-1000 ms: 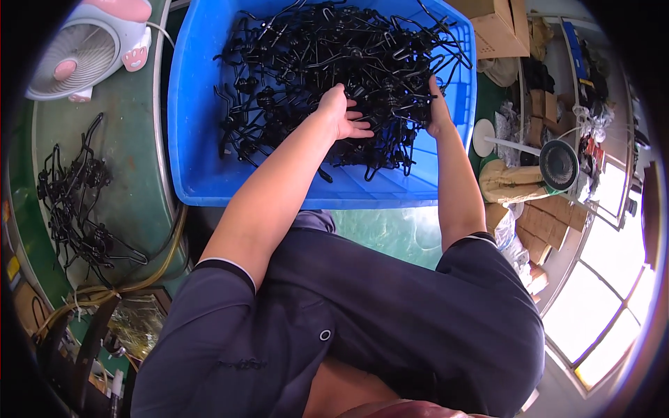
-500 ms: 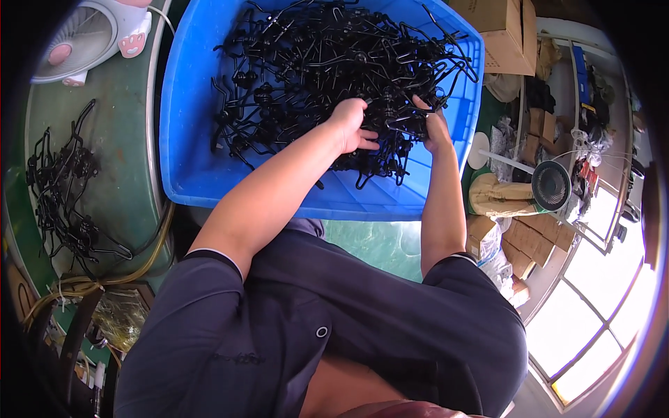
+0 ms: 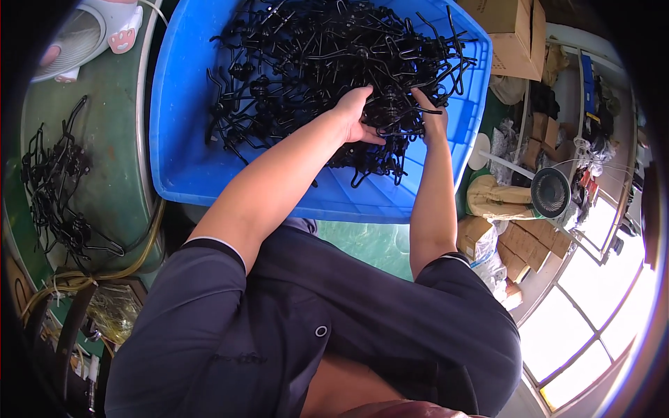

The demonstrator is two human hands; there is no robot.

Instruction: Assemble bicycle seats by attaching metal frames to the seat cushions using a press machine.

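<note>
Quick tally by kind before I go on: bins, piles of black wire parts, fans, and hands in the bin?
Blue bin: 1
Piles of black wire parts: 2, one in the bin, one on the green table
Fans: 2, white and dark
Hands in the bin: 2, left hand, right hand
Total: 7

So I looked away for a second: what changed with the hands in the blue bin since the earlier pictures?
Both hands closed toward each other on the near edge of the black wire parts: the left hand and right hand now dig into the same clump. Whether anything is gripped is unclear. The blue bin, the smaller wire pile and the fan stayed put.
</note>
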